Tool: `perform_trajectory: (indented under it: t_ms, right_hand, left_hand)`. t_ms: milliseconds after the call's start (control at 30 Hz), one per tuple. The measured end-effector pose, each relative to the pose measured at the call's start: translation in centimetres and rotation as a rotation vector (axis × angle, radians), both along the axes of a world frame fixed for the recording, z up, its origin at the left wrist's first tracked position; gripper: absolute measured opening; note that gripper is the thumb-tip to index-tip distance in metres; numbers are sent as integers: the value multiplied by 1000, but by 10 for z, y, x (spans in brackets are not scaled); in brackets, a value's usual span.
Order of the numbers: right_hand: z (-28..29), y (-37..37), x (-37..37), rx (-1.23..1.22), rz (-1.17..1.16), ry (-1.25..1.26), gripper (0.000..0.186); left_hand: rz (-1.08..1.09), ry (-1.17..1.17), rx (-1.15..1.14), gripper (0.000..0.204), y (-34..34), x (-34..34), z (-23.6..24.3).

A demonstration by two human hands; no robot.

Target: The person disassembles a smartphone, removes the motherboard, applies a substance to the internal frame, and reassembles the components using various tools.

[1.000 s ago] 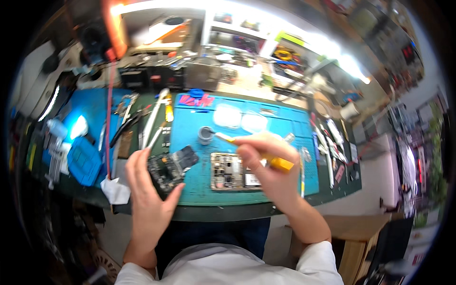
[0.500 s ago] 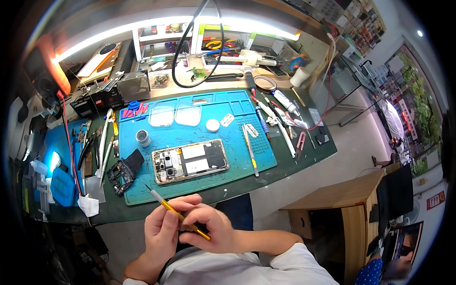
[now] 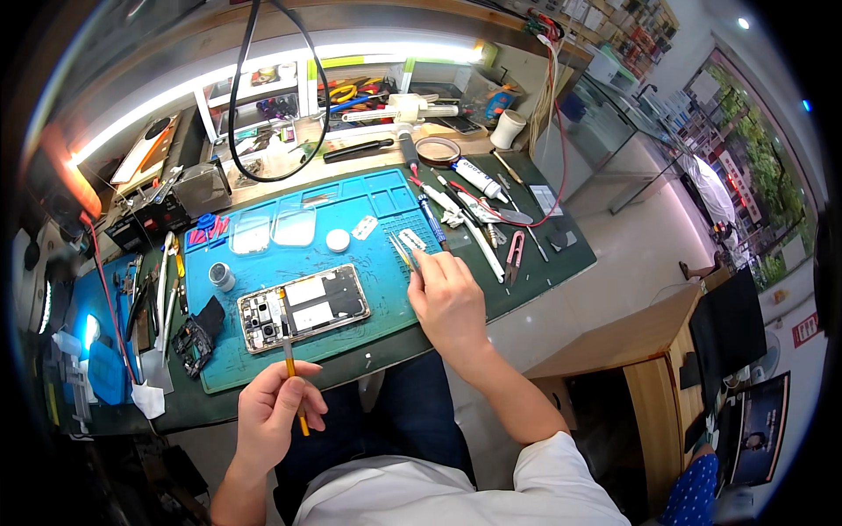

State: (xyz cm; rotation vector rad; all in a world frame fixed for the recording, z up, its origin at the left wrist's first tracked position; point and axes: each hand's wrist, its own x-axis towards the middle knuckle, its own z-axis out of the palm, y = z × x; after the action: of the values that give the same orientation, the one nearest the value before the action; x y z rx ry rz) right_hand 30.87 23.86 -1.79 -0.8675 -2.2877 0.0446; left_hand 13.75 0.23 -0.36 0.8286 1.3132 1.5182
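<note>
In my left hand (image 3: 276, 408), near the front edge of the bench, is a slim craft knife (image 3: 288, 355) with a gold handle; its tip points away from me, overlapping the phone in view. My right hand (image 3: 449, 302) is at the right side of the blue mat (image 3: 219, 373), fingers pinched on a pair of tweezers (image 3: 403, 252) whose upper end shows past my fingertips. Between my hands lies an opened smartphone (image 3: 346, 294), its boards and battery area exposed. A dark phone part (image 3: 199, 337) sits left of it.
On the mat stand a small jar (image 3: 222, 277), clear plastic trays (image 3: 293, 225) and a round white lid (image 3: 338, 240). Pink-handled snips (image 3: 515, 256), a white tube (image 3: 479, 178) and several tools lie to the right. A black cable loop (image 3: 232, 114) hangs above the bench.
My hands have parted: the right has moved away to the right, onto the tweezers, while the left keeps the craft knife, now more upright. The whole view has shifted and turned slightly.
</note>
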Motion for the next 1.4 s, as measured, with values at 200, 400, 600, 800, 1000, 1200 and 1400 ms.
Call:
perform_trajectory:
  t_ms: [200, 400, 600, 800, 1000, 1200, 1400]
  right_hand:
    - [9, -22, 15, -402, 184, 256, 18]
    - [9, -59, 6, -482, 411, 371, 14]
    - [2, -64, -3, -509, 385, 389, 15]
    - [-2, -63, -2, -503, 354, 376, 15]
    - [2, -63, 2, -498, 360, 403, 14]
    - [4, -37, 7, -129, 78, 230, 17]
    - [5, -5, 22, -91, -55, 145, 24]
  left_hand:
    - [-76, 13, -137, 28, 16, 0, 9]
    - [-70, 109, -107, 26, 19, 4, 9]
    - [-28, 170, -98, 26, 19, 6, 6]
    - [-6, 235, -118, 24, 20, 7, 7]
    - [13, 218, -151, 23, 23, 9, 8]
    - [23, 128, -160, 25, 20, 8, 7]
    - [32, 76, -145, 26, 18, 9, 1]
